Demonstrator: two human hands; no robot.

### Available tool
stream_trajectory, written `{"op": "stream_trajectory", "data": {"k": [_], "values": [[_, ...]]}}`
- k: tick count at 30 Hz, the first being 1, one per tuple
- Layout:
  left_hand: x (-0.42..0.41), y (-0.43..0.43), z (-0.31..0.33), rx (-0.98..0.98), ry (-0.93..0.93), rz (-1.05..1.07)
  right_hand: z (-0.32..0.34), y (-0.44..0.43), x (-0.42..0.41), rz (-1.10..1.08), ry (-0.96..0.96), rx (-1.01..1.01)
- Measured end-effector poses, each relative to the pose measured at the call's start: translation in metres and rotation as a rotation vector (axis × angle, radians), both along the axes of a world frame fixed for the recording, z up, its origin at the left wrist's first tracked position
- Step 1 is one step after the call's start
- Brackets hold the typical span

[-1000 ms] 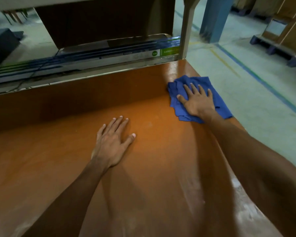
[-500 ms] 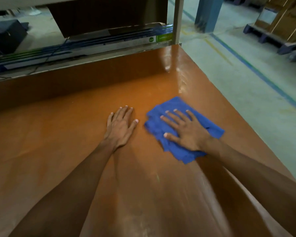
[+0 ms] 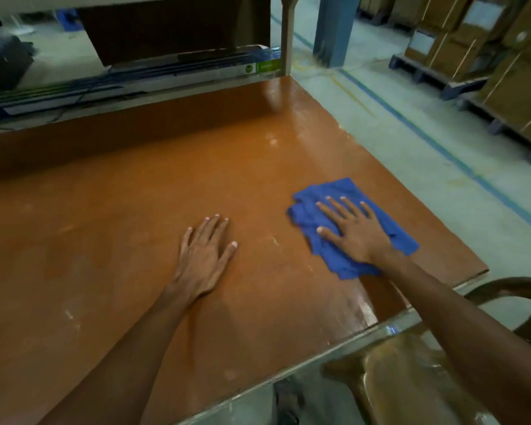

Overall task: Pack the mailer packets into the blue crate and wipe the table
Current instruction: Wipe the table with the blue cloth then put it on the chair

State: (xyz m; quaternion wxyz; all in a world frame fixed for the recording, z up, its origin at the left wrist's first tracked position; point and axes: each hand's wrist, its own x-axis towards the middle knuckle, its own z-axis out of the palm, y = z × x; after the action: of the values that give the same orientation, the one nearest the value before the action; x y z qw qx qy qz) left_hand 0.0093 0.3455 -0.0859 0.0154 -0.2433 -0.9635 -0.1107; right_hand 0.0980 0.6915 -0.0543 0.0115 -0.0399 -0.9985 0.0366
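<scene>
Two hands, both flat with the fingers spread, nothing gripped. The right hand (image 3: 354, 231) presses down on the blue cloth (image 3: 400, 240) at the right of the frame, and the left hand (image 3: 204, 256) rests on the bare orange tabletop (image 3: 105, 210) mid-frame, looks like it's just bracing.

What's changed: a second ago the cloth was up at the table's far right corner, half a second ago it was pulled in just beside the left hand, and now it's back out right, close to the near edge. So the wipe is working stroke by stroke along the right side; I'd guess the left half of the table isn't done yet.

Containers: no blue crate or mailer packets in view, so I can't tell if packing is finished. The only boxes are cardboard cartons (image 3: 503, 72) on pallets, upper right; what's in them can't be seen.
</scene>
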Motion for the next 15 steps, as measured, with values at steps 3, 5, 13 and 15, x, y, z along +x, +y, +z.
{"op": "stream_trajectory", "data": {"k": [3,5,13,15], "values": [[0.026,0.008,0.004,0.027,-0.012,-0.044,0.000,0.024,0.017,-0.254,-0.053,-0.018],[0.043,0.020,0.005,0.012,0.005,-0.093,-0.001,0.006,0.044,-0.021,-0.071,0.007],[0.101,0.070,0.006,-0.042,0.019,-0.291,0.001,0.082,0.123,-0.463,-0.105,-0.070],[0.108,0.074,0.004,-0.042,0.017,-0.306,0.000,0.094,0.135,-0.411,-0.135,-0.057]]}}
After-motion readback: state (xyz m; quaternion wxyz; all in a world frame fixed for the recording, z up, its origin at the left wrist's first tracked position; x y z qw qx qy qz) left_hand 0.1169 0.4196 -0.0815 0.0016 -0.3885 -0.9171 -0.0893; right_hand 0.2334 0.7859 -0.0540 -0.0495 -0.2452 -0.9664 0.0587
